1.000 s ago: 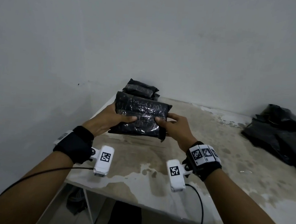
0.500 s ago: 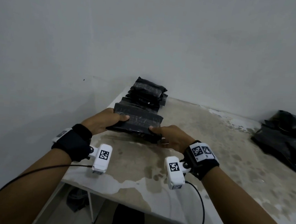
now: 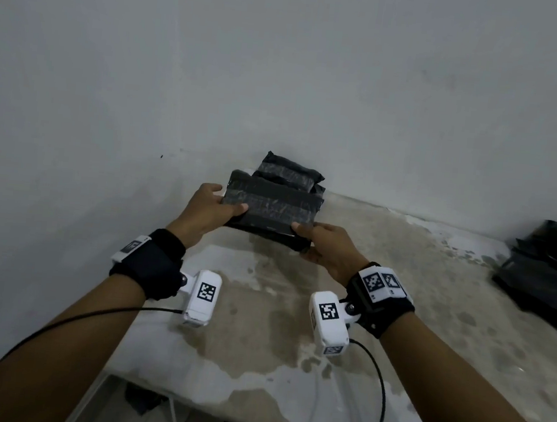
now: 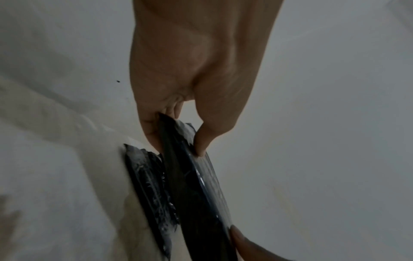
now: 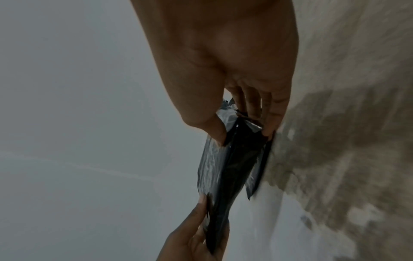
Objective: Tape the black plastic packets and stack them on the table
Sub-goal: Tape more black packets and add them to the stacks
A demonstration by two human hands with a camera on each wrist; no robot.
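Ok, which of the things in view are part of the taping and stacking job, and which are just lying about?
Part of the job:
- flat black plastic packet with clear tape bands, held by left hand and right hand
- stack of taped black packets by the wall
- heap of loose black plastic bags, probably untaped stock
- stained table

Lying about:
- dark items under the table, unclear

Head view: from above and behind both forearms, facing forward and down over the table (image 3: 382, 289) toward the wall corner, wide enough for both wrists. Left wrist view: very near, along the left hand (image 4: 196, 70) toward its fingertips, rolled sideways, wall filling the background. Right wrist view: equally near, along the right hand (image 5: 228, 58), table surface at right. Shared by all three: the held packet (image 3: 270, 206), gripped at opposite ends, each wrist view catching the other hand's fingertips.
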